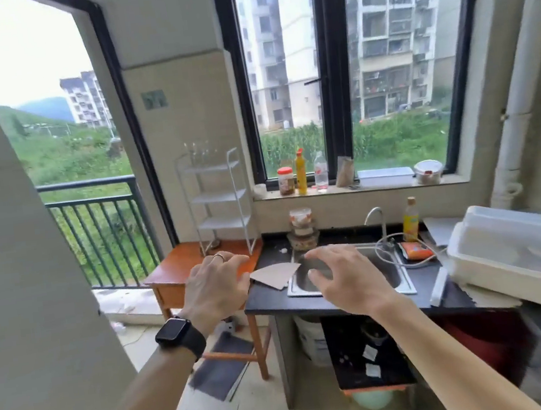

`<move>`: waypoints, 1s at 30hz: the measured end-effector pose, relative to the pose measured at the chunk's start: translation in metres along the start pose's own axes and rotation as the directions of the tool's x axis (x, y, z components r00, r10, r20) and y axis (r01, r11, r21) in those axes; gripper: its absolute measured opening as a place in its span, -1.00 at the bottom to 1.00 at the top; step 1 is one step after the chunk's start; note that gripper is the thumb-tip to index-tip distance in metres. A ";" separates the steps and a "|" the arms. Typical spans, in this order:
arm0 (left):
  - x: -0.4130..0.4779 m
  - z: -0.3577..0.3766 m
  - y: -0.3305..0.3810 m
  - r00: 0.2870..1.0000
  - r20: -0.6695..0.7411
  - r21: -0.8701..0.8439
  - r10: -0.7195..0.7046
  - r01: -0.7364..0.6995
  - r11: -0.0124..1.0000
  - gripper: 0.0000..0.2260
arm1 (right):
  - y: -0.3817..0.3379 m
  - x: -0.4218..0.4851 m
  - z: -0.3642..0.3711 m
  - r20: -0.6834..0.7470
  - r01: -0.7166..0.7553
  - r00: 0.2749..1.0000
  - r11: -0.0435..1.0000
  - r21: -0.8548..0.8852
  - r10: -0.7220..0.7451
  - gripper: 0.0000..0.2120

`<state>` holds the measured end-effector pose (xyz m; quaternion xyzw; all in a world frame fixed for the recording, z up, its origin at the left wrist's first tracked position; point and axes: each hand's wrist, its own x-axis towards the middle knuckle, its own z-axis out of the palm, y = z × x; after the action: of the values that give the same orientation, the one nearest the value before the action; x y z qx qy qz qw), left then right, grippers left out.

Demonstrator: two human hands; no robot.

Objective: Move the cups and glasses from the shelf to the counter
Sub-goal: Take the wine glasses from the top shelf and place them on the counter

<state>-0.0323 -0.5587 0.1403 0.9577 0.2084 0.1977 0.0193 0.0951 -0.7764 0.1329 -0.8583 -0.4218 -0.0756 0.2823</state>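
Both hands up in front, empty: left hand (216, 287) fingers loosely spread, right hand (345, 277) fingers spread and curled, touching nothing. Glasses (198, 152), blurry, sit on top tier of the white shelf (217, 197), which stands on the wooden table (175, 269) beside the dark counter (273, 300).
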 end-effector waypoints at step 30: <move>0.432 0.041 -0.353 0.977 -0.058 -0.201 -0.206 0.191 0.961 -0.60 | -0.051 0.561 0.209 -0.029 0.195 0.981 0.973 0.125 -0.193 -0.61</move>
<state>0.2058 -0.0587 0.2200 0.9170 0.2836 0.2515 0.1241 0.3884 -0.2547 0.1872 -0.7927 -0.5050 -0.0829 0.3311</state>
